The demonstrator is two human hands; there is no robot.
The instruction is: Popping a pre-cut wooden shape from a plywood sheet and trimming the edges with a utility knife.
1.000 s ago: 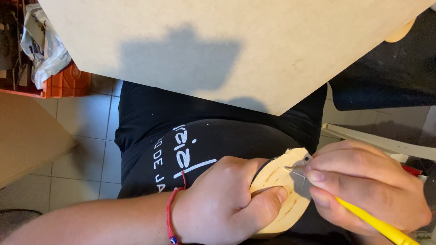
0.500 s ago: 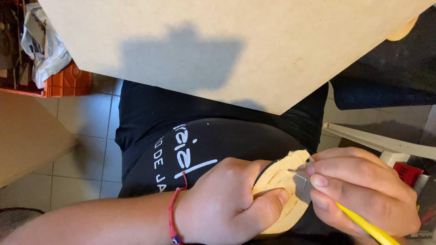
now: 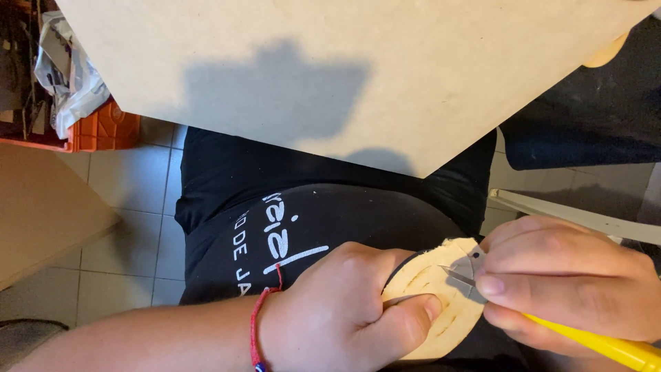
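Near the lap, the left hand (image 3: 337,317) grips a wooden disc (image 3: 434,310); the right hand (image 3: 564,282) pinches a yellow knife (image 3: 585,337), whose blade could slip into the thumb.

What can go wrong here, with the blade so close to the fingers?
1. The left hand pinches the pale round wooden piece with its thumb near the metal blade; a slip might cut the thumb.
2. The piece is held in the air over the lap, not on the board, so it may twist under pressure.
3. The right hand grips the yellow knife close to the blade; its fingertips could slide forward.
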